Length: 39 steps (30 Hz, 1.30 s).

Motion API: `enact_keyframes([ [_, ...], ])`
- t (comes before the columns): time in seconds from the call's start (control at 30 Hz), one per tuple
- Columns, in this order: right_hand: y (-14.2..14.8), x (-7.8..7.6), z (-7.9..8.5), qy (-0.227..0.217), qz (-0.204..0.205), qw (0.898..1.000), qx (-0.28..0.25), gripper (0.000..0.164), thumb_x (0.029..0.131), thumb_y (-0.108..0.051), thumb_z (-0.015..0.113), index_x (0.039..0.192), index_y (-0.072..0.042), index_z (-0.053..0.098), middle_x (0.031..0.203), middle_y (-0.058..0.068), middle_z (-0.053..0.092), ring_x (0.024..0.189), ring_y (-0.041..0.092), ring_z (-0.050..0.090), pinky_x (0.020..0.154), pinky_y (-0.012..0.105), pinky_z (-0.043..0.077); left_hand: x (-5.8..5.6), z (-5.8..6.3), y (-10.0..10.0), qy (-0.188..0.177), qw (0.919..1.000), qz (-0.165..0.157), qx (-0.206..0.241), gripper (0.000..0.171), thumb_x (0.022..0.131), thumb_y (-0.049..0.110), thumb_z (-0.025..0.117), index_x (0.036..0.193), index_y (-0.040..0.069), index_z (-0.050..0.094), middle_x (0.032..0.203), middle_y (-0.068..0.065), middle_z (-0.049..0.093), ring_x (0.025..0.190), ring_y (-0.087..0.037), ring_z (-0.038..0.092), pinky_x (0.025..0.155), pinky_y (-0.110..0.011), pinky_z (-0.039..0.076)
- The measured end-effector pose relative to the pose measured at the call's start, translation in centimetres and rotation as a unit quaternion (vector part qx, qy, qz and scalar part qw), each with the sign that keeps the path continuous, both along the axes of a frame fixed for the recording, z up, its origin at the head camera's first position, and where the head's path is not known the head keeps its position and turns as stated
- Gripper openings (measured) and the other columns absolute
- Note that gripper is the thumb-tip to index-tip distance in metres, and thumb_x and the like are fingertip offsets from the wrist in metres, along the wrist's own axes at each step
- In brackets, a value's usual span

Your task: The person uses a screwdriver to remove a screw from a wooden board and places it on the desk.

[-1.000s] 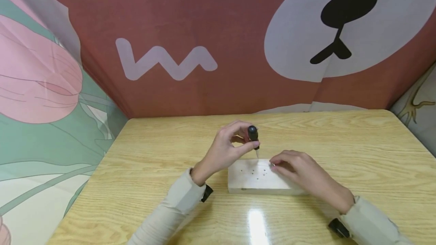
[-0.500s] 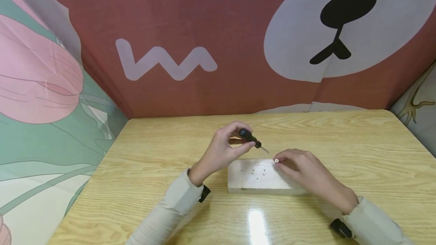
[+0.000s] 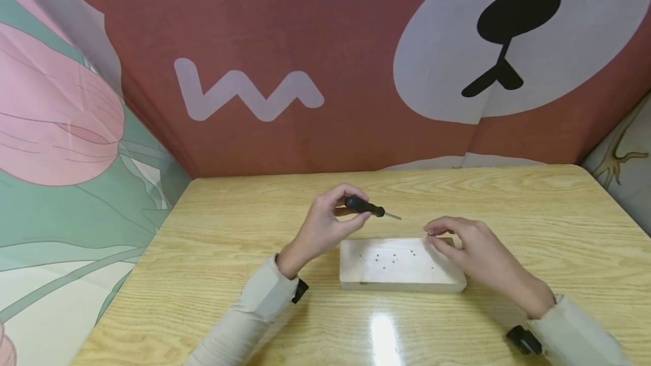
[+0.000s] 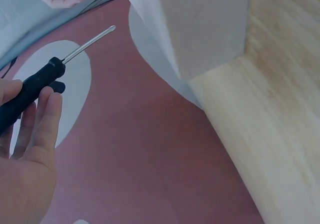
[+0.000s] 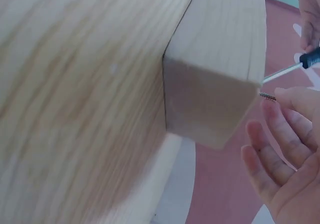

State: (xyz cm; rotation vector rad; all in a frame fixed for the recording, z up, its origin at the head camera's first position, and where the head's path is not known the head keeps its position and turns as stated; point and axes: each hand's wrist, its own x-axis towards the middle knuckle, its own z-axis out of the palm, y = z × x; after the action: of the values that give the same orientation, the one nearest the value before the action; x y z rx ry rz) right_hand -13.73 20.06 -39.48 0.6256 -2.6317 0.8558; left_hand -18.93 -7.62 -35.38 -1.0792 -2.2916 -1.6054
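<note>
My left hand (image 3: 325,219) grips a screwdriver (image 3: 362,205) by its black handle, over the far left part of a pale wooden block (image 3: 402,273). The metal shaft points right, tilted slightly down, with its tip in the air. Between thumb and forefinger, my right hand (image 3: 478,250) pinches a small screw (image 3: 430,232) above the block's far right part. Threads show on the screw (image 5: 267,96) in the right wrist view. Several small dark holes mark the block's top.
The block lies flat on a wood-grain table (image 3: 244,275). A red cloth backdrop (image 3: 285,146) with a cartoon face rises behind the table's far edge. A flower-patterned cloth (image 3: 61,129) hangs on the left.
The screwdriver has swung from nearly upright to nearly level as my left hand moved slightly left. My right hand has shifted right with the screw, uncovering more holes in the block.
</note>
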Motion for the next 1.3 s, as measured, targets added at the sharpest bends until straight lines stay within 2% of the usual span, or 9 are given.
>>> enact_keyframes([
  [0.23,1.6,-0.1,0.2,0.014,-0.015,1.0,0.008,0.019,0.088,-0.01,0.075,0.106,-0.013,0.074,0.098,0.0,0.077,0.081,0.007,0.069,0.062,0.027,0.056,-0.4,-0.8,-0.7,0.021,0.9997,0.006,0.009,0.019,0.086,-0.004,0.072,0.104,-0.001,0.065,0.102,-0.017,0.069,0.088,-0.025,0.072,0.078,-0.03,0.063],
  [0.4,2.5,-0.3,-0.1,0.033,-0.025,0.999,0.002,0.02,0.087,-0.009,0.076,0.107,-0.012,0.074,0.094,-0.001,0.077,0.076,0.004,0.067,0.052,0.019,0.048,-0.8,-1.4,-1.2,0.029,0.9995,0.01,0.003,0.019,0.086,-0.005,0.072,0.104,0.0,0.065,0.107,-0.019,0.069,0.09,-0.025,0.071,0.075,-0.034,0.063],
  [0.5,3.0,-0.4,-0.2,0.042,-0.03,0.999,0.002,0.021,0.087,-0.009,0.075,0.108,-0.011,0.074,0.092,-0.001,0.077,0.076,0.008,0.068,0.05,0.018,0.046,-1.0,-1.6,-1.4,0.033,0.9994,0.012,-0.002,0.019,0.087,-0.004,0.071,0.105,0.001,0.066,0.11,-0.019,0.069,0.091,-0.025,0.071,0.075,-0.035,0.063],
  [0.63,3.8,-0.6,-0.5,0.049,-0.035,0.998,0.015,0.024,0.088,-0.01,0.075,0.111,-0.01,0.074,0.095,0.0,0.077,0.082,0.013,0.07,0.058,0.024,0.054,-1.3,-1.8,-1.6,0.032,0.9993,0.016,-0.004,0.018,0.088,-0.004,0.07,0.105,0.001,0.065,0.112,-0.02,0.069,0.092,-0.027,0.071,0.076,-0.036,0.063],
  [0.83,4.8,-1.5,-0.7,0.068,-0.032,0.997,0.029,0.031,0.083,-0.004,0.077,0.114,-0.008,0.074,0.095,0.003,0.077,0.079,0.011,0.07,0.064,0.035,0.059,-2.1,-2.3,-1.9,0.013,0.9996,0.025,-0.004,0.019,0.088,-0.007,0.069,0.104,0.0,0.065,0.116,-0.018,0.068,0.097,-0.028,0.072,0.081,-0.033,0.063],
  [1.07,5.6,-2.4,-0.8,0.046,-0.033,0.998,0.04,0.03,0.085,-0.005,0.076,0.115,-0.005,0.072,0.099,0.006,0.077,0.08,0.017,0.072,0.068,0.04,0.059,-3.2,-3.0,-1.8,0.008,0.999,0.04,-0.019,0.019,0.087,-0.007,0.07,0.105,0.0,0.066,0.11,-0.017,0.07,0.093,-0.027,0.072,0.08,-0.033,0.063],
  [1.2,5.9,-2.8,-0.8,0.038,-0.03,0.998,0.041,0.028,0.086,-0.005,0.076,0.114,-0.005,0.072,0.096,0.004,0.077,0.081,0.019,0.072,0.066,0.037,0.058,-3.9,-3.2,-1.8,0.005,0.9987,0.045,-0.023,0.02,0.086,-0.008,0.071,0.104,-0.001,0.067,0.106,-0.018,0.071,0.091,-0.031,0.072,0.079,-0.038,0.063],
  [1.3,6.0,-3.1,-0.8,0.032,-0.027,0.998,0.045,0.026,0.086,-0.007,0.076,0.112,-0.006,0.073,0.093,0.002,0.077,0.081,0.019,0.072,0.067,0.037,0.058,-4.4,-3.4,-1.8,0.007,0.9984,0.049,-0.027,0.02,0.085,-0.008,0.071,0.104,-0.001,0.068,0.105,-0.018,0.071,0.09,-0.03,0.072,0.079,-0.036,0.063],
])
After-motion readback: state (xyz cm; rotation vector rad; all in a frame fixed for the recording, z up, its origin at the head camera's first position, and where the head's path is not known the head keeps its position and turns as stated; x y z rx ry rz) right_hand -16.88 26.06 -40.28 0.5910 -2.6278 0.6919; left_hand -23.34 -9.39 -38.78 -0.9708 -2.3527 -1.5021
